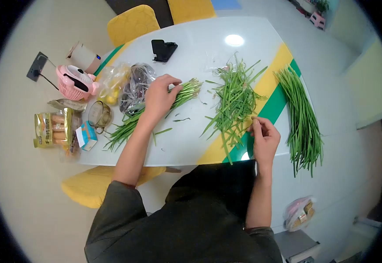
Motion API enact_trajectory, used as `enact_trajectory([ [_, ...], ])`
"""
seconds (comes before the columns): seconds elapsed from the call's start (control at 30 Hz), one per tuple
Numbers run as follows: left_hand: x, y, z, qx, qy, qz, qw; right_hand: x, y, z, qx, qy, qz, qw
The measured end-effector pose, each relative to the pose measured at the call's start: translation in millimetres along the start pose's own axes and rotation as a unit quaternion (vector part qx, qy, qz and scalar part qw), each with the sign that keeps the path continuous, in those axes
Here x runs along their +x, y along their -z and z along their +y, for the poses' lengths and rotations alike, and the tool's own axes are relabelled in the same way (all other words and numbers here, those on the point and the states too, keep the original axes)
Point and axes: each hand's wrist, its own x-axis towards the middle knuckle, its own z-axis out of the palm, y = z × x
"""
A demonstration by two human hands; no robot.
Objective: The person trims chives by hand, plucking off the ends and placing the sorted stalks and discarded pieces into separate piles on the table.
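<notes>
Curling left hand (pixel 159 94) over garlic chives (pixel 184 94) on table (pixel 191 48), with unclear grip; pinching right hand's (pixel 266 136) fingertips together beside tangled leaves (pixel 237 96); likely handling light, limp, bruising easily, best gripping by pale stem ends (pixel 195 86).

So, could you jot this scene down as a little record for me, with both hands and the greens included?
surface: white table with yellow and green stripes
left hand: on the left bundle of green stalks; left hand
right hand: fingertips together at the loose pile of greens; whether anything is pinched is unclear; right hand
far right: long green bundle, untouched
left side: pink fan, glass mug, small carton
far side: black stand
</notes>
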Motion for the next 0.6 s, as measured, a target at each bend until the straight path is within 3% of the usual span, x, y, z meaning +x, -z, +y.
enact_trajectory([
  [0.07, 11, -17, -10, 0.042, -0.035, 0.001, 0.998, -1, 0, 1, 0.0, 0.007, 0.0, 1.0],
  [0.2, 22, -23, -7, 0.07, 0.016, -0.035, 0.997, -2, -1, 0, -0.014, 0.009, -0.004, 1.0],
  [0.33, 29, -8, -10, -0.04, 0.029, 0.02, 0.999, -1, -1, 1, -0.012, 0.013, -0.017, 1.0],
  [0.47, 47, 50, 1, -0.208, 0.048, 0.073, 0.974, -3, -2, -1, -0.022, 0.009, -0.014, 1.0],
  [0.53, 58, 73, 8, -0.329, 0.048, 0.143, 0.932, -2, -3, -2, -0.033, 0.012, -0.015, 0.999],
  [0.6, 63, 95, 33, -0.324, 0.003, 0.225, 0.919, -2, -3, -2, -0.033, 0.01, -0.019, 0.999],
])
